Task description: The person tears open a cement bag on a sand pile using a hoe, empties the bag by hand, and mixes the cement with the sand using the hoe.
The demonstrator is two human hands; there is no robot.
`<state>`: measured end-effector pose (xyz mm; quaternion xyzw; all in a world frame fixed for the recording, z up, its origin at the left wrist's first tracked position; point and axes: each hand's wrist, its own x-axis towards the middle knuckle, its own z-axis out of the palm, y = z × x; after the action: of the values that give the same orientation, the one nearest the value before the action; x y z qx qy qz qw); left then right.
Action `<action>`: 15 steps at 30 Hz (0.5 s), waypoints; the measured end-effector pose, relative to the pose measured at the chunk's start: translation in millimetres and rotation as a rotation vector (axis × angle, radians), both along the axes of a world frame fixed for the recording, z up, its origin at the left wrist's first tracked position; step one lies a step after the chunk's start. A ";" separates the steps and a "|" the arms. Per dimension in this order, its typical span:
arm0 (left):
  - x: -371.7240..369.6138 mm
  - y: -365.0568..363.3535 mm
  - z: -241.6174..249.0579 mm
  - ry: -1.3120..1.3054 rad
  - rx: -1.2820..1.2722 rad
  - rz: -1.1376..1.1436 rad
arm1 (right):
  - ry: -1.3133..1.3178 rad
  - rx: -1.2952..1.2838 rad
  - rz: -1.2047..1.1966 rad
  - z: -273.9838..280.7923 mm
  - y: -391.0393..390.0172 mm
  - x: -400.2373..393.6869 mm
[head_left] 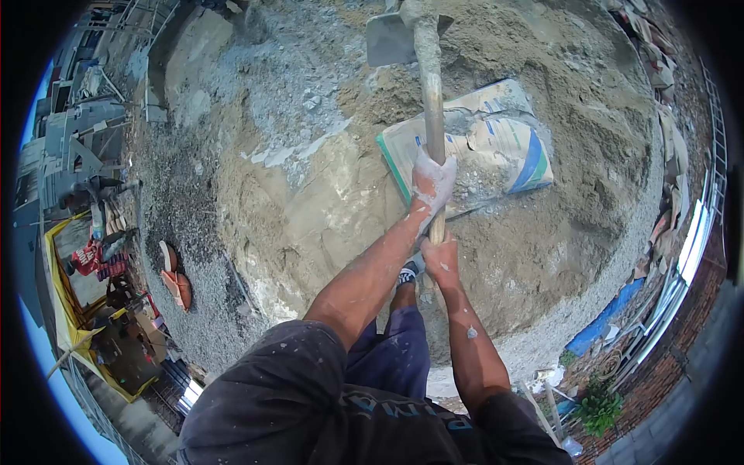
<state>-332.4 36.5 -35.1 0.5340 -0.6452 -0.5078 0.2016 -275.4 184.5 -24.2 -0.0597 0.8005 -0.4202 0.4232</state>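
Note:
My left hand [434, 180], dusted with pale powder, is wrapped round the wooden handle [432, 93] of a hoe. Closer to my body, my right hand [440, 260] grips the same handle near its end. At the top of the view, the hoe's flat metal blade [390, 40] lies over the grey-brown sand and powder. A torn paper bag [515, 155] with blue and green markings lies on the heap, right of the handle and partly behind it, with grey powder on it. My shoe [412, 269] shows beside my right hand.
Loose sand [325, 186] surrounds the bag, with dark gravel [194, 194] further left. Orange-brown sandals [177, 288] lie on the gravel. At the far left are a person in red [87, 257] and a yellow-edged structure [70, 329]. A blue sheet [604, 319] and brick wall stand right.

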 end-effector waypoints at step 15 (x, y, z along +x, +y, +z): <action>73.3 21.4 -46.8 -0.321 0.521 0.036 | -0.397 0.069 -0.015 0.7 39.5 58.0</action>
<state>-259.0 57.9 -82.0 0.6526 -0.5072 -0.5616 -0.0377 -217.4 223.9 -23.5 0.0449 0.7157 -0.3994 0.5711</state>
